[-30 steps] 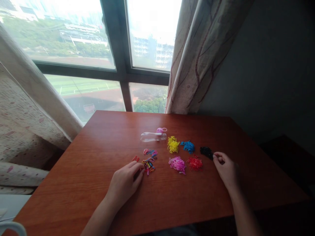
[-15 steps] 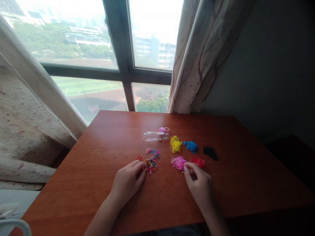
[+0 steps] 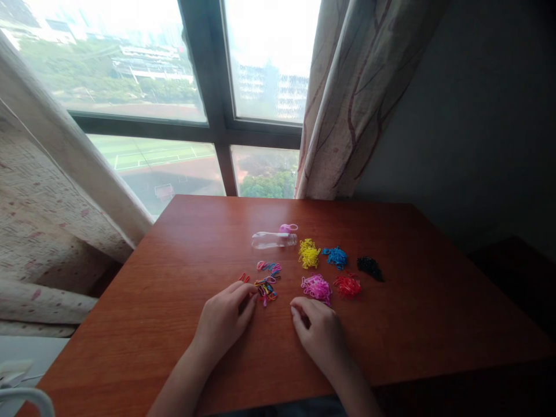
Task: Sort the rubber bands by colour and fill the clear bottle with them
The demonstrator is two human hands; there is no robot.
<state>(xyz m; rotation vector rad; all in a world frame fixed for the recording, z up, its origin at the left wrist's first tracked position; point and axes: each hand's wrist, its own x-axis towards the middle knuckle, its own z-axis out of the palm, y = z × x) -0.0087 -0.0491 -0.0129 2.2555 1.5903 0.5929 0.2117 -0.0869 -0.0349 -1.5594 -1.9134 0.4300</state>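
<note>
My left hand (image 3: 226, 313) rests on the table with bent fingers. Its thumb and index tips come together at the left edge of a small mixed pile of coloured loop-shaped clips (image 3: 267, 289); what they pinch, if anything, is hidden. Just left of and below a heap of pink clips (image 3: 316, 287) is my right hand (image 3: 319, 330), thumb and index tips pressed together. Anything between them is too small to make out. Right of the pink heap lie red clips (image 3: 347, 285). Behind are yellow clips (image 3: 309, 253), blue clips (image 3: 335, 257) and black clips (image 3: 370, 267).
A clear empty bottle (image 3: 273, 240) lies on its side behind the piles, with a pink looped piece (image 3: 287, 228) beside its neck. The brown wooden table (image 3: 143, 324) ends at a window with curtains (image 3: 339, 104). A white curved object (image 3: 30, 395) is at lower left.
My right hand has moved left, away from between the pink and red heaps, toward the mixed pile. My left hand has hardly moved.
</note>
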